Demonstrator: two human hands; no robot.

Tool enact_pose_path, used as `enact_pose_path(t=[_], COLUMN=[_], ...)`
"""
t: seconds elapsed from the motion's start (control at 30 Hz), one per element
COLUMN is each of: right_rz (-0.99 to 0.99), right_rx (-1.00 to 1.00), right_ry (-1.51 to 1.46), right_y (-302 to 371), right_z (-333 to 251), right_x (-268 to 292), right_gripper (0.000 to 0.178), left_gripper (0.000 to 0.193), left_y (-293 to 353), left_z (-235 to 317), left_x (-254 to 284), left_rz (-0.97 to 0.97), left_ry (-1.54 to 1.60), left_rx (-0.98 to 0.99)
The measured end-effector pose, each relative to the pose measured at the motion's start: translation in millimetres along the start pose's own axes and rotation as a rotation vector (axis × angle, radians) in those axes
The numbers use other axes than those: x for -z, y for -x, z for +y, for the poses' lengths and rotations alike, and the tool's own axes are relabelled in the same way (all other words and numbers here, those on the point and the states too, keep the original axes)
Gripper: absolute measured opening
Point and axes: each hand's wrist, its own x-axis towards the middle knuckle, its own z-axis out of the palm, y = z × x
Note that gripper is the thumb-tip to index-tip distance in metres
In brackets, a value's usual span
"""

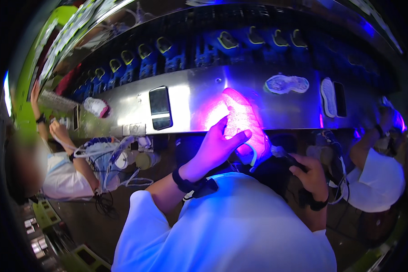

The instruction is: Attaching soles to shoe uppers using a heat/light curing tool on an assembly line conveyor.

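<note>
A shoe upper (244, 115), glowing pink under violet light, points toe-away at the near edge of the metal bench. My left hand (220, 143) is closed on its left side, thumb across it near the pale-edged collar. At the heel end, my right hand (310, 174) is wrapped round a dark-handled brush (283, 155). The brush's pale head lies close to the shoe's right side; whether it touches cannot be made out.
On the metal bench (190, 97) lie a black phone-like slab (161, 108), a pale sole (286, 84), another sole (328, 97) and a white shoe (96, 107). Behind, several dark shoes (228, 40) stand on a conveyor. People sit left (70, 177) and right (378, 181), near hanging cables (115, 156).
</note>
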Motion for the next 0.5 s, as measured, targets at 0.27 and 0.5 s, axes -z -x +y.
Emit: enact_pose_path(t=[0.27, 0.5], right_rz=[0.125, -0.004], right_rx=[0.182, 0.259], right_ry=[0.250, 0.380], right_y=[-19, -45], right_z=[-43, -74], right_x=[-7, 0], right_gripper=[0.039, 0.042], left_gripper=[0.036, 0.047], left_y=[19, 32], left_z=[-4, -26], left_x=[15, 19], left_rz=[-0.255, -0.357], left_ry=[0.842, 1.287], left_rx=[0.355, 0.564])
